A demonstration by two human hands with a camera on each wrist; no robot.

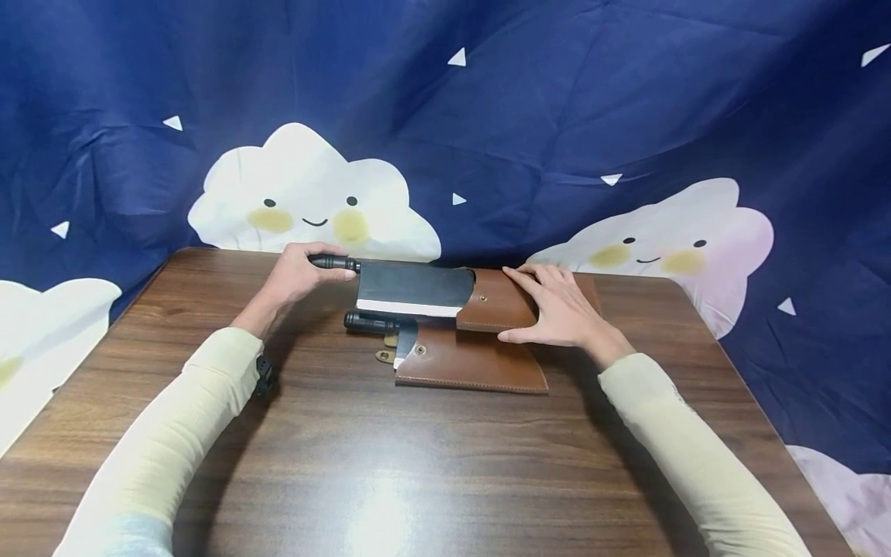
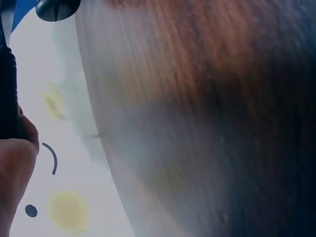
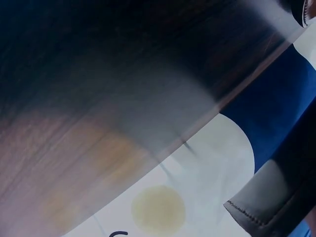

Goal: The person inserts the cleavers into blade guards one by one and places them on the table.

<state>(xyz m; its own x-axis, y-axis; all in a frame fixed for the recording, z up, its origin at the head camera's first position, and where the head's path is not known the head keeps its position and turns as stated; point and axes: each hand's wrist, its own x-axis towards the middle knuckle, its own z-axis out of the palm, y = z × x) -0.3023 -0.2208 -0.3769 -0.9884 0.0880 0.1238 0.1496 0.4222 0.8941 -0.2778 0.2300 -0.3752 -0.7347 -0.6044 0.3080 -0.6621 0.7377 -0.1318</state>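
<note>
My left hand [image 1: 295,275] grips the black handle [image 1: 334,262] of a cleaver [image 1: 411,288], with the thumb along its near side. The dark blade has a bright lower edge, and its far end sits inside a brown leather sheath [image 1: 497,302]. At the sheath's right part, my right hand [image 1: 560,309] holds it between thumb and spread fingers. Just below lies a second cleaver with a black handle [image 1: 372,322], mostly covered by another brown leather sheath [image 1: 473,360]. The left wrist view catches the gripped handle [image 2: 9,94]; the right wrist view shows a sheath corner [image 3: 276,197].
A brown wooden table [image 1: 390,464] carries everything. Behind it hangs a dark blue cloth [image 1: 501,116] printed with white clouds and triangles. A strap with a brass snap [image 1: 385,357] sticks out left of the lower sheath.
</note>
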